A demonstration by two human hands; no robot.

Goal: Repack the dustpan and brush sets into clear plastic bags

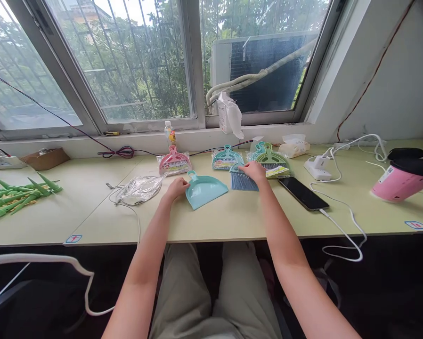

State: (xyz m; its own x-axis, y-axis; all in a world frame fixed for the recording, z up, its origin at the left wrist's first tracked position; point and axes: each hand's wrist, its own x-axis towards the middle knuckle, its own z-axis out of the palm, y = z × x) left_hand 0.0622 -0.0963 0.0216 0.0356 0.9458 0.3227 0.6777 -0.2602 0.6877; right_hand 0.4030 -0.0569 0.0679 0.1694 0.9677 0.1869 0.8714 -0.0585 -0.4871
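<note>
A light-blue dustpan (206, 190) lies on the table in front of me, its looped handle pointing to the window. At its left edge my left hand (177, 188) is closed, fingers curled against the rim. To the right, my right hand (254, 171) grips a small hand brush (244, 181) with blue bristles that point toward me. My fingers hide part of the brush's upper body. Behind stand wrapped dustpan-and-brush sets: a pink one (174, 162), a blue one (227, 157) and a green one (273, 157), partly covering another blue one.
A black phone (303, 193) on a white cable lies right of my arm, near a power strip (317, 168) and a pink bucket (402, 181). Crumpled clear plastic (139, 189) lies at left, beyond it green leafy strips (17, 197). A bottle (169, 133) stands by the window.
</note>
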